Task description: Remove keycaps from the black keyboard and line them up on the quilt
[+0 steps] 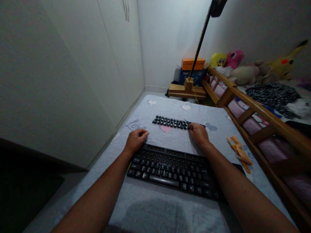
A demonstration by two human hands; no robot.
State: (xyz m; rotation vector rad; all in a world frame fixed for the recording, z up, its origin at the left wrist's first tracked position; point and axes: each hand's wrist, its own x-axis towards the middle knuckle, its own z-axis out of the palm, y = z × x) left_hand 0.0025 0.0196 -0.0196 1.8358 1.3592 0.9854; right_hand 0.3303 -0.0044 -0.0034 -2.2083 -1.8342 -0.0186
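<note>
Just beyond the keyboard (164, 181), my right hand (198, 133) pinches narrow over the rowed keys (168, 124), its hold unclear, as does my curled left hand (136, 139)'s; I seem to be ordering keys, which next calls for light, precise fingertips.

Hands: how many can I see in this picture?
2: the left hand is by the far left corner of the black keyboard; the right hand is at the right part of the loose keycaps. No others show.
</note>
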